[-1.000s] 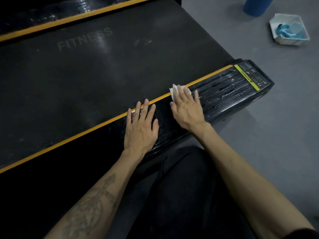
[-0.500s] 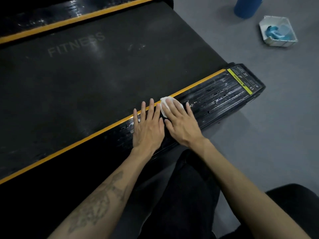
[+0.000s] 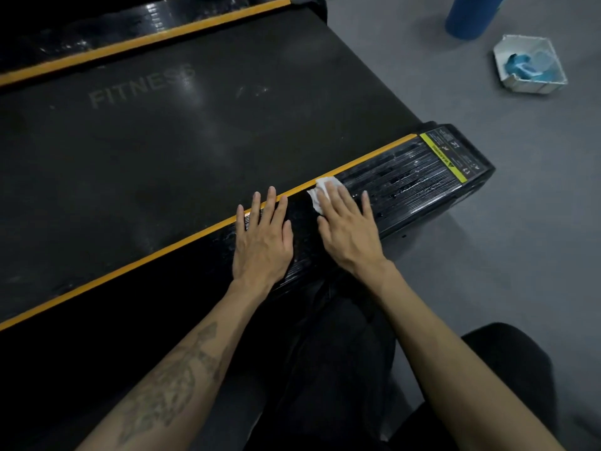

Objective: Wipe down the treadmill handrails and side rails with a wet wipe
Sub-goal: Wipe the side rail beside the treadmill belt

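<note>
Hands lie flat on the near side rail (image 3: 406,187) of a treadmill, seen from above. The right hand (image 3: 349,231) presses a white wipe (image 3: 320,190) onto the ribbed black rail with straight, spread fingers; the wipe shows past the fingertips and beside the index finger, touching the yellow stripe (image 3: 195,234) that edges the belt. The left hand (image 3: 261,245) rests just beside it, palm down, fingers straight and relaxed, gripping nothing, with its fingertips reaching the stripe. Wet streaks shine on the rail between the right hand and the yellow warning label (image 3: 444,157) at the rail's end. The belt (image 3: 195,141) bears the faded word FITNESS. On the grey floor (image 3: 520,255), well apart from the treadmill, sits a white tray (image 3: 549,84) holding something blue, with a blue cylinder (image 3: 468,17) near it. Dark trousers (image 3: 341,369) fill the lower middle.
</note>
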### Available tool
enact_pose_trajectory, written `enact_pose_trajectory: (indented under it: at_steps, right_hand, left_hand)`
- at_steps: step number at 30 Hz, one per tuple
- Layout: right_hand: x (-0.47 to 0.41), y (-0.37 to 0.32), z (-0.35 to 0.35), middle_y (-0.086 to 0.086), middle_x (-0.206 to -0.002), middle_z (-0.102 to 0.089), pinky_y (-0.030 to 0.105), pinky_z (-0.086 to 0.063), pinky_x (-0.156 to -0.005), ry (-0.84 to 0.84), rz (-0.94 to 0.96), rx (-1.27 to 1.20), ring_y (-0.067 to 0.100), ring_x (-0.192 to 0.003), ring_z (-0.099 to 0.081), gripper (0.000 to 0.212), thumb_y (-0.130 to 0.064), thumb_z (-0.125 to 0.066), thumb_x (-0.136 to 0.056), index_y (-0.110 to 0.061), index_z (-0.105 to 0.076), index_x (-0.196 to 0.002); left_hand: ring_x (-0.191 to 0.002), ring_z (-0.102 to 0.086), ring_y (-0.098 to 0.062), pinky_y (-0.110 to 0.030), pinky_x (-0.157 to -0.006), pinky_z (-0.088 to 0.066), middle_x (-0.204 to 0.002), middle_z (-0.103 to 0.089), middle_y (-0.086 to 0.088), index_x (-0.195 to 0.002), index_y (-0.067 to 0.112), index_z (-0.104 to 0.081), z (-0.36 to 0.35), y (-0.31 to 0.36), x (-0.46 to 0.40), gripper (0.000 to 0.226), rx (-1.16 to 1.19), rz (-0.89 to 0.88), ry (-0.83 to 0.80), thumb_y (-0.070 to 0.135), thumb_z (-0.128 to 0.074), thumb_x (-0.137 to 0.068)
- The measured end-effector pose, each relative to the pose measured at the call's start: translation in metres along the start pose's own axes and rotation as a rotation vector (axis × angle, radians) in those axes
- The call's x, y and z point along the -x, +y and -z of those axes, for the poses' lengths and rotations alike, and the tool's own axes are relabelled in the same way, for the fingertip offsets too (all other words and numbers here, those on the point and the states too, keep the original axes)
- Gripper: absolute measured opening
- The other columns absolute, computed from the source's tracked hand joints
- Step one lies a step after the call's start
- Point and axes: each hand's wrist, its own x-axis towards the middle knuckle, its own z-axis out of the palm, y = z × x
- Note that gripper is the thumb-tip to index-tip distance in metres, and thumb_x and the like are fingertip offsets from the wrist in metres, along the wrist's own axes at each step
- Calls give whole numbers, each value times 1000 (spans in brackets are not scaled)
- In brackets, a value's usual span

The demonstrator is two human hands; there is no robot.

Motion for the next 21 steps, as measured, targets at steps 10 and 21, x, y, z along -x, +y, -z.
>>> enact_pose_trajectory:
  at_steps: [10,21]
  right_hand:
    - [1,-3,0,3,-171,-13,55,-3,-127,10,4,17,20,-158,-9,69,-44,-6,-99,-22,-17,-164]
    - [3,2,-1,1,-172,-9,55,0,-126,7,-7,22,20,-158,-7,68,-47,-1,-100,-26,-13,-164]
  left_hand:
    - [-158,-11,-25,-52,-128,-10,-171,-15,-2,-162,20,-25,3,2,-1,57,-27,0,2,38,-22,-108]
    - [-158,-12,-25,-53,-128,-11,-171,-16,-2,-161,19,-27,0,1,-2,56,-20,-3,11,39,-22,-109]
